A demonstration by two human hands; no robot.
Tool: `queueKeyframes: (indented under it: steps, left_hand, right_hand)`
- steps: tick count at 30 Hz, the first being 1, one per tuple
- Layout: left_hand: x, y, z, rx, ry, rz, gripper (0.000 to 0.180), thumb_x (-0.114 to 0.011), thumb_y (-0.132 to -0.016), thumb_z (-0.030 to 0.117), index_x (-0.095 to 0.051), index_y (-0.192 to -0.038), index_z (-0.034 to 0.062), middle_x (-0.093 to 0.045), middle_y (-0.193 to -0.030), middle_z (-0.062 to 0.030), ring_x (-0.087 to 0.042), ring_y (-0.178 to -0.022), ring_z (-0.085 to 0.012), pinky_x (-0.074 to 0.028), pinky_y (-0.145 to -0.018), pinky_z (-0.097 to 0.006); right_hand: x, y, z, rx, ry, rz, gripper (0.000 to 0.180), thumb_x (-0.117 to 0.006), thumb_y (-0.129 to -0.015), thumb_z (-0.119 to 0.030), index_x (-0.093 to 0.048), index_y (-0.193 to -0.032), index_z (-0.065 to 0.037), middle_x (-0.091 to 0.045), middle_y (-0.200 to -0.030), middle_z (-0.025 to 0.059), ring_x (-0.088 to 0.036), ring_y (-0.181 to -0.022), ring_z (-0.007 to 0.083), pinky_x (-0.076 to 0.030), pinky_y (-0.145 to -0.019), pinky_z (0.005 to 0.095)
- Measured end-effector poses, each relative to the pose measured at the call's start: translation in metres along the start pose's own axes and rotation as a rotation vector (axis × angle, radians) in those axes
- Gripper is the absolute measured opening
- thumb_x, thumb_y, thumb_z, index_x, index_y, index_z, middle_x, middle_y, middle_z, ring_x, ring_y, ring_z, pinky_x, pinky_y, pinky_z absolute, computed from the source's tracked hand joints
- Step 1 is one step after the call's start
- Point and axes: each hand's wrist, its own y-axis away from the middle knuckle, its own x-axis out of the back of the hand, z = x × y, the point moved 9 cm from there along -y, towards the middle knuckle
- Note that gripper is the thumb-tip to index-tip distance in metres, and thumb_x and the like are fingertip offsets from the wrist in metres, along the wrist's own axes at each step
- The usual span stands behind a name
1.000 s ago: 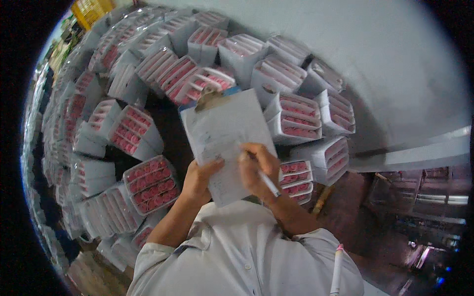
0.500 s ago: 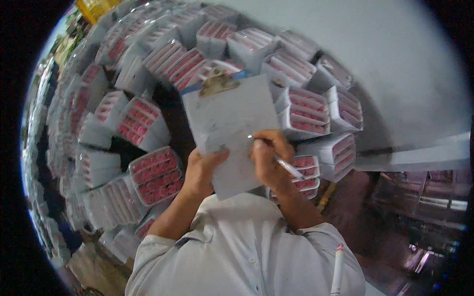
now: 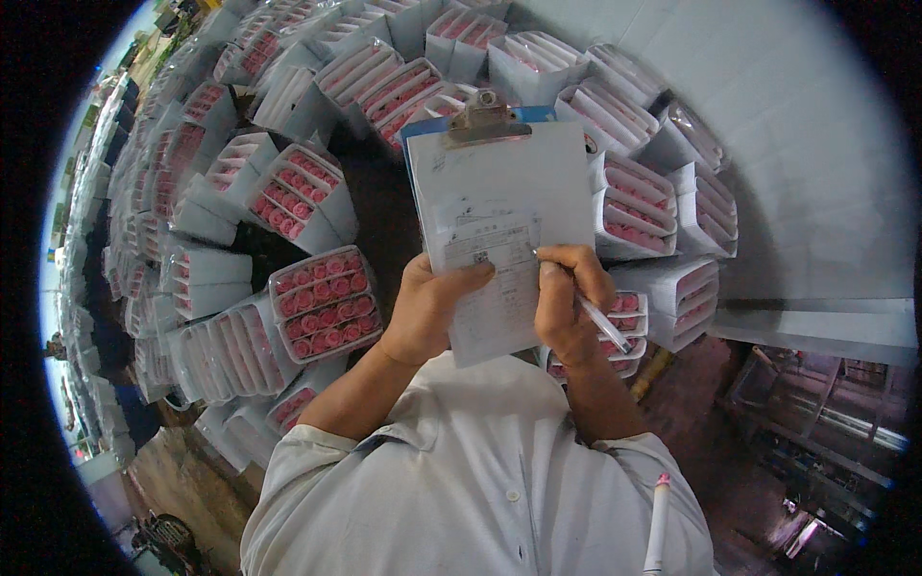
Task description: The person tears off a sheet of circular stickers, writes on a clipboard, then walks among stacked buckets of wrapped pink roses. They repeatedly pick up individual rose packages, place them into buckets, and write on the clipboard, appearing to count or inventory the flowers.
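Observation:
A blue clipboard (image 3: 538, 113) with a metal clip (image 3: 483, 115) is in front of my chest. Its white sheets (image 3: 471, 187) are held under the clip, and a smaller printed slip (image 3: 514, 274) lies over the lower part. My left hand (image 3: 427, 302) grips the lower left edge, its thumb resting on the slip and its other fingers hidden underneath. In my right hand (image 3: 569, 298) is a white pen (image 3: 605, 324), pinched with its tip near the right edge of the slip.
White-wrapped bundles of pink roses (image 3: 325, 302) crowd the floor ahead, to the left and to the right (image 3: 634, 206). A pale wall (image 3: 807, 125) rises at the right. Metal racking (image 3: 816, 413) is at the lower right. A white stick with a pink tip (image 3: 659, 523) lies against my shirt.
The clipboard and both hands now appear farther right in the picture, and the surrounding bundles have shifted right too. My grip on clipboard and pen is the same.

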Motion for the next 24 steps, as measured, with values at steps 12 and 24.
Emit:
queueKeyframes:
  steps: [12,24]
  left_hand:
    - [-0.005,0.001,-0.003,0.002,0.022,-0.030,0.032,-0.064,-0.085,0.004,-0.064,-0.116,-0.0025,-0.068,-0.110,-0.0130,-0.065,-0.095,-0.0239,-0.051,-0.088,-0.040]
    - [-0.009,0.000,-0.006,0.012,-0.006,-0.043,0.031,-0.064,-0.085,0.003,-0.064,-0.116,-0.0026,-0.068,-0.111,-0.0130,-0.065,-0.097,-0.0236,-0.053,-0.087,-0.040]
  right_hand:
    - [0.008,0.005,0.005,-0.036,0.019,-0.001,0.011,-0.056,-0.084,-0.006,-0.064,-0.088,0.000,-0.063,-0.070,0.0133,-0.063,-0.059,0.0236,-0.050,-0.057,0.0324]
    - [0.020,0.009,0.009,-0.034,0.009,0.027,0.009,-0.056,-0.083,-0.005,-0.064,-0.087,-0.001,-0.064,-0.073,0.0132,-0.063,-0.061,0.0247,-0.050,-0.059,0.0336]
